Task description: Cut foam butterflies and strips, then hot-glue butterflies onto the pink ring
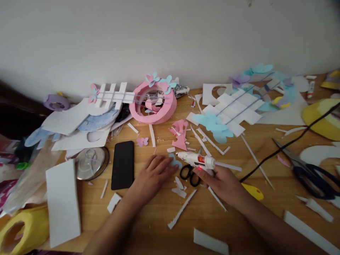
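Observation:
My right hand [224, 182] is wrapped round a white hot glue gun [193, 158], with a red light glowing near the thumb. The nozzle points left, close to a small light-blue paper cutout [175, 161]. Palm down on the table, my left hand [155, 175] has its fingers stretched out, the tips touching the edge of that cutout. Black-handled scissors [195, 180] lie partly under the glue gun. Beyond the hands rests a pink paper scrap [180, 134] with cut-out gaps, and a pink and purple paper butterfly [142, 141] lies to its left.
A pink ring with paper butterflies [135, 113] stands near the wall, a white paper guitar neck [117, 96] joined to it. A blue-trimmed paper guitar [239, 108] lies right. A phone [122, 164], wire spool [90, 163], large scissors [313, 173] and black cable [287, 143] surround the hands.

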The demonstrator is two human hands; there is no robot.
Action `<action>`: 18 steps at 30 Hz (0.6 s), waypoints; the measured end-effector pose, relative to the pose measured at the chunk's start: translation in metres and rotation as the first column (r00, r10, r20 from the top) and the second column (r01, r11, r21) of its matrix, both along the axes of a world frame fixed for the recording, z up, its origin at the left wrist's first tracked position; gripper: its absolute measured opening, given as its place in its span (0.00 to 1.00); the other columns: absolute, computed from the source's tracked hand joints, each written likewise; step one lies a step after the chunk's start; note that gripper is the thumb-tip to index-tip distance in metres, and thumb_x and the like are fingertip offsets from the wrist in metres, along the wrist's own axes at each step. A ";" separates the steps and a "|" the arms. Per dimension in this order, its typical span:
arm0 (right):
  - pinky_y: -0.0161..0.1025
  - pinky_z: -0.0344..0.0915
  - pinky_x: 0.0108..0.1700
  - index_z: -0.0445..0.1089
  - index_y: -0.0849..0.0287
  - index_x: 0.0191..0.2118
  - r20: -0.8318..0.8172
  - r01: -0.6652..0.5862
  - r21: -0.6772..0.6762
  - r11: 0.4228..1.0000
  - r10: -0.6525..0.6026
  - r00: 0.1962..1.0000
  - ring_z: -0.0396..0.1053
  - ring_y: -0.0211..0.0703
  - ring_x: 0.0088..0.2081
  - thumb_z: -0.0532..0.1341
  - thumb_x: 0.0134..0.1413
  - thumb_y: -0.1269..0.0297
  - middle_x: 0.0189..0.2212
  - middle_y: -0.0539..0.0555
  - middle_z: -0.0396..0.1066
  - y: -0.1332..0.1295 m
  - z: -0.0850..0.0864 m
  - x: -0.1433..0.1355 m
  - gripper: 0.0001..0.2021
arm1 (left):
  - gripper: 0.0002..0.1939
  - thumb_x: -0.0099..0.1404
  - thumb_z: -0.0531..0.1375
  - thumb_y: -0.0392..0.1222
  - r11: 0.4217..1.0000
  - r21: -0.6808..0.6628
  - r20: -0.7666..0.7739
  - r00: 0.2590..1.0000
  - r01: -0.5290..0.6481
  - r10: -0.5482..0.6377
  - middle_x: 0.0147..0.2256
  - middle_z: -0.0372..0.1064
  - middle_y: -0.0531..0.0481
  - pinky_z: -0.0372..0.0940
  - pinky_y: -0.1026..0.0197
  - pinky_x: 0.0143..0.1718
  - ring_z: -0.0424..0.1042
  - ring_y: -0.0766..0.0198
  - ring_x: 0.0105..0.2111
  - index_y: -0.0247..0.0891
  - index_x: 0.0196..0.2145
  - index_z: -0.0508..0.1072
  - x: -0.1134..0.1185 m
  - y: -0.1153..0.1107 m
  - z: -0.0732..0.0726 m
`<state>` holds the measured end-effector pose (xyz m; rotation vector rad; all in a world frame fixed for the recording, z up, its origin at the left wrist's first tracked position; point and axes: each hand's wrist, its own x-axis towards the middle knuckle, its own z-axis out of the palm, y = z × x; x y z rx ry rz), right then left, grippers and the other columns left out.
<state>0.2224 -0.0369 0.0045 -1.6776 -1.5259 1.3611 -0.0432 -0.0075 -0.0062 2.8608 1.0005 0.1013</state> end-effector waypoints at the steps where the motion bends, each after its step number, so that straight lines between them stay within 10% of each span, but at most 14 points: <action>1: 0.35 0.63 0.25 0.73 0.57 0.42 -0.006 0.000 -0.004 1.000 0.000 1.000 0.66 0.41 0.23 0.58 0.60 0.44 0.20 0.48 0.67 0.001 0.001 -0.001 0.20 | 0.26 0.70 0.56 0.33 0.998 0.052 -0.001 1.000 -0.022 0.022 0.61 0.64 0.46 0.58 0.43 0.62 0.63 0.50 0.59 0.47 0.64 0.63 0.003 -0.003 -0.001; 5: 0.34 0.62 0.23 0.71 0.57 0.37 -0.049 0.018 -0.042 0.999 -0.020 0.999 0.65 0.40 0.21 0.58 0.59 0.43 0.18 0.47 0.65 0.005 0.002 -0.004 0.20 | 0.26 0.69 0.56 0.32 0.987 0.128 0.007 0.995 -0.099 0.099 0.50 0.70 0.41 0.67 0.48 0.50 0.69 0.52 0.47 0.43 0.64 0.63 0.014 -0.014 -0.005; 12: 0.35 0.62 0.25 0.71 0.57 0.36 -0.027 -0.027 -0.051 0.998 0.026 0.999 0.67 0.41 0.23 0.57 0.59 0.41 0.19 0.47 0.66 0.004 -0.002 0.001 0.22 | 0.33 0.68 0.52 0.26 0.965 -0.143 0.198 0.949 -0.220 0.246 0.48 0.69 0.43 0.67 0.51 0.50 0.67 0.54 0.46 0.40 0.68 0.53 0.003 -0.008 -0.003; 18: 0.38 0.65 0.30 0.74 0.56 0.46 0.103 -0.177 0.030 0.984 0.173 0.980 0.70 0.43 0.27 0.55 0.63 0.44 0.25 0.50 0.72 0.005 0.004 0.002 0.22 | 0.18 0.72 0.52 0.34 0.953 -0.181 0.275 0.918 -0.243 0.286 0.40 0.70 0.45 0.66 0.55 0.44 0.68 0.57 0.41 0.39 0.58 0.67 -0.014 0.004 -0.003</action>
